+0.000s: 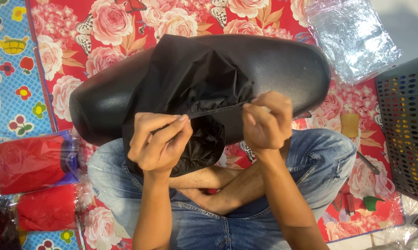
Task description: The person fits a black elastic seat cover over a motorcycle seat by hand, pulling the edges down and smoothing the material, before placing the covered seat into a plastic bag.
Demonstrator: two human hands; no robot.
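The person sits cross-legged on a floral mat [357,106], in blue jeans [320,157], and looks down at both hands working a black fabric cover [190,78] over a black seat cushion [283,65].

The left hand [159,141] is closed in a pinching grip: thumb and fingertips press together on the hemmed edge of the cover, with the loose fabric bunched and hanging just below and behind that grip. The right hand [267,121] is also curled tight, its fingers pinching the same hem farther along. Between the two grips the hem runs as a taut, thin line, slightly rising toward the right hand.

The cover lies draped across the middle of the seat cushion, directly beyond both grips, its crumpled folds gathered above the stretched edge. The cushion itself rests across the person's knees and the mat, long and rounded, reaching well past the left grip on one side and past the right grip on the other.

Well out from the left grip, two red bundles in clear plastic wrapping [35,162] lie side by side at the mat's edge, next to a blue patterned sheet [9,69]. Far beyond the right grip, a clear plastic bag [352,37] lies on the floor, and a dark perforated basket [405,125] stands further off to that side. A small yellowish block [350,124] sits on the mat between the right grip and the basket.
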